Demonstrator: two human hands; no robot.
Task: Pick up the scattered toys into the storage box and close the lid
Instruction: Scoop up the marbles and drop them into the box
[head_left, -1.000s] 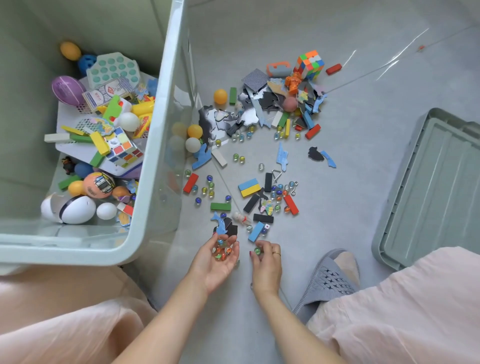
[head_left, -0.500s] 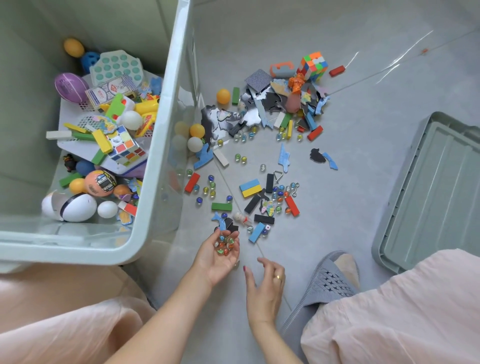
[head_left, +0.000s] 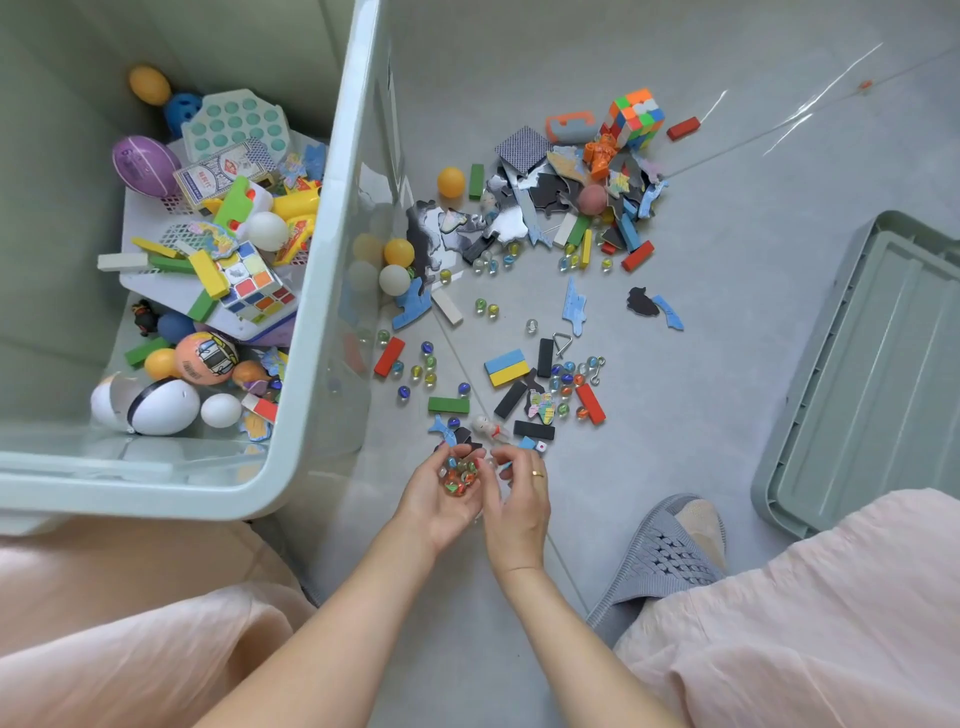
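Observation:
My left hand is cupped palm up, holding a pile of glass marbles. My right hand is beside it, fingertips pinched together at the cupped palm's edge; whether they hold a marble is hidden. The pale green storage box stands open at left, partly filled with balls, cubes and blocks. Its lid lies on the floor at right. Scattered toys cover the grey floor ahead: loose marbles, coloured blocks, puzzle pieces, ping-pong balls and a colour cube.
My foot in a grey slipper rests on the floor right of my hands. Pink trouser legs fill the lower corners. A floor seam runs diagonally under the toys.
My right hand has come up from the floor and moved left to the cupped left hand. The left hand has stayed in place with the marbles.

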